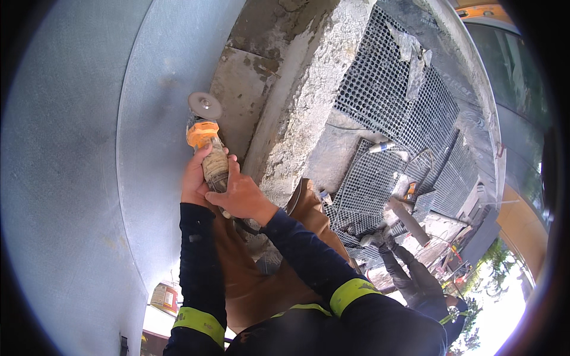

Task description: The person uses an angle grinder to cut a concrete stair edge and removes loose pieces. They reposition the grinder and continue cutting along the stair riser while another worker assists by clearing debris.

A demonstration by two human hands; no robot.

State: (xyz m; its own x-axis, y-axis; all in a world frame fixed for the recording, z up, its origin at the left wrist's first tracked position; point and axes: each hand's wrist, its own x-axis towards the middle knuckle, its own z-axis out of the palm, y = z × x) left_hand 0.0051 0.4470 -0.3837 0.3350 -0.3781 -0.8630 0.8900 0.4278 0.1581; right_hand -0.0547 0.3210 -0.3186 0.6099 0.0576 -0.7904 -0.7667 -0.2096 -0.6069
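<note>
An angle grinder (215, 168) with an orange head and a dusty, worn body is held between my two hands. Its round grey disc (205, 105) points away from me, close to the grey metal panel on the left. My left hand (195, 178) is wrapped round the grinder's body just behind the orange head. Farther back, my right hand (244, 194) grips the rear of the body, fingers closed over it. A dark cord seems to trail from the tool's back end below my right hand. Whether the disc is spinning I cannot tell.
A tall grey metal panel (77, 148) fills the left. Rough concrete ledge (300, 104) runs beside the grinder. Black perforated mats (380, 77) cover the lower ground at right, with a tube (409, 222) and cords. Another person (415, 279) stands at lower right. A bucket (165, 298) sits lower left.
</note>
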